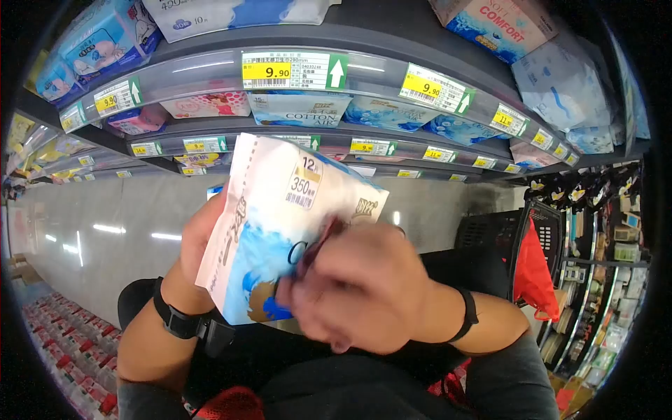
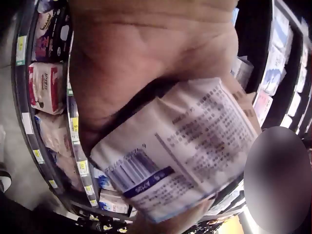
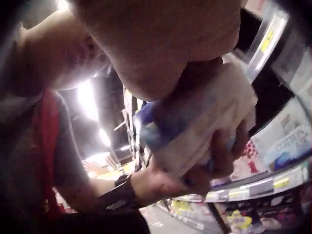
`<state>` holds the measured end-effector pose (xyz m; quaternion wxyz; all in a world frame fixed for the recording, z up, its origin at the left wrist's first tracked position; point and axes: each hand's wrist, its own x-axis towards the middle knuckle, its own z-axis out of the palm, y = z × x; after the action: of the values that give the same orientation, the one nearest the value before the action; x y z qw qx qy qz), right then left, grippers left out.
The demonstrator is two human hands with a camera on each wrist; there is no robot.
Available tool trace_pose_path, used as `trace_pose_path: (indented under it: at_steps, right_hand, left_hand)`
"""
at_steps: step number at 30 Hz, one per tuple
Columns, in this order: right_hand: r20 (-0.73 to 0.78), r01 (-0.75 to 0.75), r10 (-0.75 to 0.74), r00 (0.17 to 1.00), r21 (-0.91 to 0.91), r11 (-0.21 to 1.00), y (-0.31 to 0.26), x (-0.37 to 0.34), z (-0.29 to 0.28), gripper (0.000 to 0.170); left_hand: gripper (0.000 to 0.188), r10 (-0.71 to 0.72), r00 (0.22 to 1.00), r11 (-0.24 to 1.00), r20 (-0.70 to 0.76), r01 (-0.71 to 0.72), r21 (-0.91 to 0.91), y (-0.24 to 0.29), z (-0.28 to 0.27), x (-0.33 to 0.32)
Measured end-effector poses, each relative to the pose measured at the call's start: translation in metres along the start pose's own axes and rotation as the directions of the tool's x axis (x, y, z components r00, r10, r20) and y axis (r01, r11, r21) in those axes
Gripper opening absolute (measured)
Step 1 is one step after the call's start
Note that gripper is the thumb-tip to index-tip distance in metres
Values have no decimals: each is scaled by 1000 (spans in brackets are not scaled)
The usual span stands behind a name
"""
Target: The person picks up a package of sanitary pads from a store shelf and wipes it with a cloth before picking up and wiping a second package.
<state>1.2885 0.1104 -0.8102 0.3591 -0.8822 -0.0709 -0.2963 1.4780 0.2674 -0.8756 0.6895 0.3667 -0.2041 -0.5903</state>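
A: Nearest item?
B: The right hand (image 1: pixel 360 287), lower centre of the frame, blurred, fingers bent at the front of the pack. Whether they pinch the film or merely touch it, I cannot tell.
A: The pack itself?
B: A soft, white-and-blue plastic pack with a pale pink edge (image 1: pixel 269 203), centre of the frame, held tilted off the shelf.
A: Support?
B: The left hand (image 1: pixel 198 238), left of centre, fingers curled round the pack's side and back.
A: Beyond?
B: Upper part: a curved dark grey shelf (image 1: pixel 381 35) with yellow-and-white price labels (image 1: pixel 266 71).
A: Step in hand?
B: In my judgement, handling the pack's front while the other hand bears it.
A: Requirement for the next move?
B: A steady left grip, light enough not to crush the pack, and controlled right fingertips.
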Motion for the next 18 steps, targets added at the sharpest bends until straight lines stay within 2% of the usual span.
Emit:
trace_pose_path:
  at_steps: [2, 3, 4, 5, 6, 7, 8, 9, 10, 12, 13, 14, 15, 16, 17, 18]
  right_hand:
    - [8, 26, -26, 1000, -10, 1000, 5, 1, -4, 14]
    - [-123, 17, -29, 992, -94, 995, 11, 4, -2, 16]
    - [-254, -14, -31, 967, -175, 985, 18, 7, 0, 17]
    - [-378, -64, -33, 925, -241, 968, 24, 10, 2, 19]
    - [-444, -106, 3, 896, -207, 973, 22, 7, 11, 18]
    - [-367, -78, 8, 930, -175, 981, 18, 5, 10, 17]
    - [-227, -32, 6, 974, -111, 993, 10, 3, 7, 16]
    - [-100, 18, -23, 995, -52, 999, 3, -1, 8, 16]
    - [-38, 68, -70, 997, -42, 997, 1, -3, 6, 16]
    - [-6, 96, -99, 995, -225, 970, 7, 3, -10, 20]
    - [-58, 43, -60, 997, -251, 967, 15, 7, -16, 19]
    - [-190, -60, 21, 982, -205, 977, 23, 11, -17, 19]
    - [-234, -132, 98, 967, -131, 983, 27, 12, -18, 18]
    - [-193, -150, 137, 972, -57, 987, 24, 11, -18, 18]
    - [-142, -87, 78, 987, -55, 995, 15, 6, -13, 18]
    - [-72, 20, -26, 997, -74, 997, 3, 0, -5, 17]
  left_hand:
    - [60, -42, 999, 964, 33, 49, -261, 0, -4, 2]
    - [60, -59, 997, 919, 53, 75, -386, -1, -5, 3]
    - [59, -217, 969, 890, -115, 148, -431, 11, 19, 6]
    - [60, -224, 967, 888, -120, 152, -433, 11, 20, 4]
    - [61, -228, 966, 887, -124, 154, -435, 12, 20, 4]
    - [62, -229, 965, 888, -127, 154, -433, 13, 19, 4]
    - [65, -160, 973, 943, -164, 102, -317, 8, 8, 2]
    - [66, -101, 978, 987, -181, 75, -142, 4, 4, 2]
    - [67, -42, 981, 998, -189, 50, 37, 1, 4, 3]
    - [69, -148, 971, 972, -188, 108, -207, 11, 14, -1]
    - [70, -200, 962, 937, -187, 132, -324, 19, 24, -1]
    - [71, -224, 969, 865, -104, 149, -480, 16, 18, 0]
    - [72, -229, 973, 767, -18, 169, -619, 16, 16, 1]
    - [74, -267, 962, 774, -52, 183, -606, 20, 21, 3]
    - [73, -204, 974, 955, -97, 176, -238, 26, 24, 2]
    - [73, -129, 985, 974, -118, 148, 171, 32, 28, -1]
